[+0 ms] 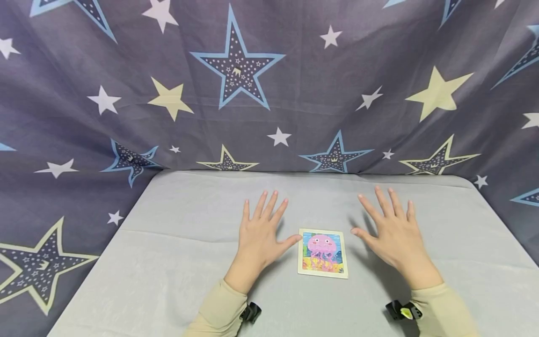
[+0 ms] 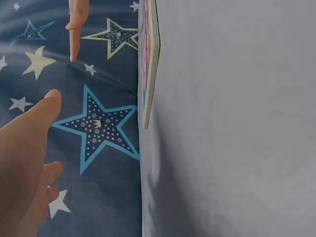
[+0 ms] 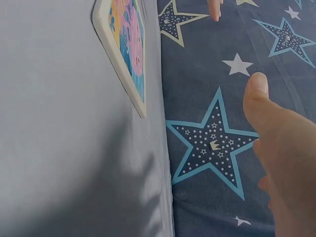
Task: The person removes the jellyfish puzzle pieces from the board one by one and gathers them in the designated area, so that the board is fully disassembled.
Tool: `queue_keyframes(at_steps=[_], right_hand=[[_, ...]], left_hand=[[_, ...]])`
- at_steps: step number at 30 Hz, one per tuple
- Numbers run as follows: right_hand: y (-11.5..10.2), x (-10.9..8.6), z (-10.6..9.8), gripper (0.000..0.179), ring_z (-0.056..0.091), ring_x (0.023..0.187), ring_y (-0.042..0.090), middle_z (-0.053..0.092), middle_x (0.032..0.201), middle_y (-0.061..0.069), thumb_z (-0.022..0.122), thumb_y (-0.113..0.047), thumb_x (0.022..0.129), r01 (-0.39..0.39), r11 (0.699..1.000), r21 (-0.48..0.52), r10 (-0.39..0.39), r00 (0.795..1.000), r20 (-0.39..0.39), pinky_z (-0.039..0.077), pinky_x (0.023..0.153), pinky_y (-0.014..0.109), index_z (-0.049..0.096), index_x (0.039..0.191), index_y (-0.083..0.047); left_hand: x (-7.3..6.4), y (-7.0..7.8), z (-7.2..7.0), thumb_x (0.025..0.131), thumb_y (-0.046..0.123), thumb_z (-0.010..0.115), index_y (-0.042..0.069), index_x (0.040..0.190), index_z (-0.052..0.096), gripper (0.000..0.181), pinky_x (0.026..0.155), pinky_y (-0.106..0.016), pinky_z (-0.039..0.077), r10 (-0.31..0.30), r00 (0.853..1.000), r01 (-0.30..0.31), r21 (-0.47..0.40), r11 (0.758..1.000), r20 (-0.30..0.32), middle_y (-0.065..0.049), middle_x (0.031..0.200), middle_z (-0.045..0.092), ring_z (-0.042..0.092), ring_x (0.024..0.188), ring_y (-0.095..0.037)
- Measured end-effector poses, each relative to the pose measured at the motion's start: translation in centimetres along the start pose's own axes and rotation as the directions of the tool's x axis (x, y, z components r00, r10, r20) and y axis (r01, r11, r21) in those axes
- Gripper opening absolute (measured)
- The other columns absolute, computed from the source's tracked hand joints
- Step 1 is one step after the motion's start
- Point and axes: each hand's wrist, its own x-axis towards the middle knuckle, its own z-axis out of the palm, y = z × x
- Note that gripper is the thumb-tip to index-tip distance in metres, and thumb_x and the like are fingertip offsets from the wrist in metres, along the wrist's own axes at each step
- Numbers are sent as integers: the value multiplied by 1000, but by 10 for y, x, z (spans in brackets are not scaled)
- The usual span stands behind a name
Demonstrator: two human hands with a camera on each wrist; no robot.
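A small jigsaw puzzle [image 1: 323,253] with a pale frame and a pink jellyfish picture lies flat on the table, between the two hands. My left hand [image 1: 262,236] hovers to its left with fingers spread, the thumb tip overlapping the frame's upper left edge in the head view. On the other side my right hand [image 1: 395,234] is held up, fingers fanned out and thumb pointing at the puzzle across a small gap. Neither hand holds anything. Both wrist views show the puzzle's frame edge-on, with the left thumb [image 2: 49,106] and the right thumb [image 3: 257,94] raised above the table.
The table [image 1: 168,271] has a light grey cloth with faint creases. Behind and around it hangs a dark grey curtain [image 1: 294,93] printed with stars. Black bands with small devices sit at both wrists, over beige sleeves [image 1: 221,306].
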Motion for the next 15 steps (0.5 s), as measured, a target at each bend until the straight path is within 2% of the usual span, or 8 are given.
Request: queue_keyframes(at_steps=[8, 15], right_hand=[[-9, 1, 3, 80, 18, 156, 49, 25, 170, 21, 61, -64, 95, 29, 1000, -1, -29, 1000, 9, 8, 122, 77, 39, 161, -24], [-17, 0, 7, 80, 20, 155, 49, 24, 170, 19, 62, -64, 95, 49, 999, -1, -49, 999, 23, 7, 123, 75, 40, 161, -24]], left_hand=[[-1, 3, 2, 90, 80, 51, 27, 163, 37, 91, 130, -61, 9, 16, 1000, -15, -16, 1000, 24, -1, 172, 28, 17, 161, -25], [-2, 7, 2, 90, 81, 49, 27, 163, 35, 92, 129, -63, 13, 46, 997, -44, -32, 999, 63, -2, 172, 25, 17, 161, -26]])
